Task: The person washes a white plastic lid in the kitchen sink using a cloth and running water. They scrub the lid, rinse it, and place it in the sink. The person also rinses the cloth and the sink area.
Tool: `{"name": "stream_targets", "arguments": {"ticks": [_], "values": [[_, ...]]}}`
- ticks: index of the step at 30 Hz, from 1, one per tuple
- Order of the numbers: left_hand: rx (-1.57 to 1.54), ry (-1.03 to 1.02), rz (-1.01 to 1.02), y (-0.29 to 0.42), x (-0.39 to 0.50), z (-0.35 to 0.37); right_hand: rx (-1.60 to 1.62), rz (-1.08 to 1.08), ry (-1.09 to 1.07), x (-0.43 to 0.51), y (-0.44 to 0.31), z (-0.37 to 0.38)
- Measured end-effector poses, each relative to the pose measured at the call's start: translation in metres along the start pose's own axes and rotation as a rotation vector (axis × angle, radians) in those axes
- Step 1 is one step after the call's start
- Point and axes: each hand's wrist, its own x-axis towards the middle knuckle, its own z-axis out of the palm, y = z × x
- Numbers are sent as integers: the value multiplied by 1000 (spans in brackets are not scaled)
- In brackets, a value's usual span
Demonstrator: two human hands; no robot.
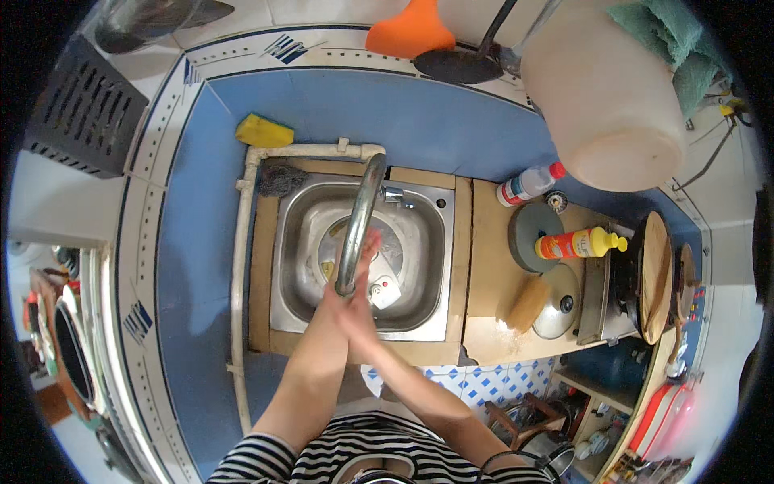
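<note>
My left hand (366, 257) reaches over the stainless steel sink (296, 260), partly hidden behind the curved metal faucet (363, 224). I see nothing held in it; its fingertips look reddish. My right hand (358, 317) lies around my left wrist, just below the faucet's mouth, and is blurred. Inside the sink, beneath the hands, is a round, shallow, shiny item (390, 233). A white object with a red dot (387, 291) and a small yellow piece (327, 269) lie there too. Whether water is running cannot be told.
A yellow sponge (266, 132) rests on the white pipe (302, 150); dark scouring mesh (282, 181) sits by the sink's corner. To the right are a clear bottle (523, 186), a yellow-red bottle (571, 243), a pot lid (557, 302) and a brown sponge-like block (528, 304). A whitish container (604, 91) hangs above.
</note>
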Motion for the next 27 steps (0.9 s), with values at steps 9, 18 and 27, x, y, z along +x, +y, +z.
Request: {"name": "stream_targets", "arguments": {"ticks": [9,18,27], "values": [[-768,-37,-170,63,-38,0,957,277,3,26,18,29],[-963,-138,-237,49,13,28,-144,12,215,-39,-5,-16],[-1200,15,-260,14,2,45,-86,-198,321,-49,-10,-23]]}}
